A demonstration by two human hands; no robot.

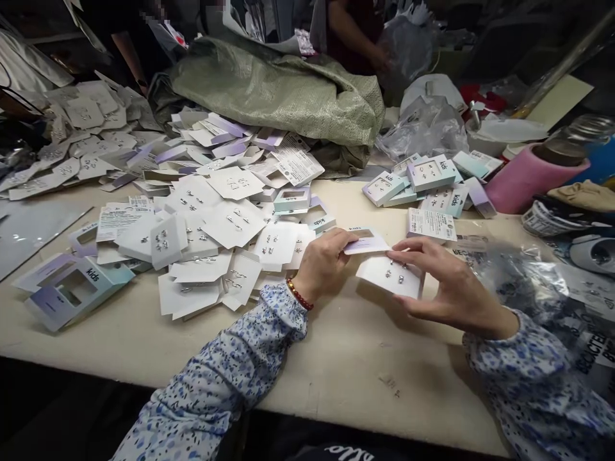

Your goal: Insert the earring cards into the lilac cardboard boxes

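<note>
White cardboard covered much of the cream bench (336,358) where a person in a blue-flowered blouse worked with bare hands. The left hand (323,264), a red bead bracelet (300,295) at its wrist, had its grip closed on the near edge of a lilac "kids" sleeve (369,241) with a cut-out window, thumb and fingers pinching it just above the bench. The right hand (449,282) held a white earring card (390,275) carrying small metal studs, fingers curled over its far edge and thumb beneath, its grip closed on the card. Card and sleeve met between the two hands, the card's top corner touching the sleeve's lower edge.

To the left lay a loose heap of earring cards (225,224) mixed with empty sleeves, and one flattened sleeve (72,288) sat apart near the bench's front edge. Beyond the right hand stood a small stack of filled packs (427,182). A green woven sack (283,89) slumped across the back of the bench, a pink roll (533,179) lay at the far right, and crumpled clear plastic bags (523,282) rested beside the right forearm. Another person's arm (355,32) showed behind the sack.
</note>
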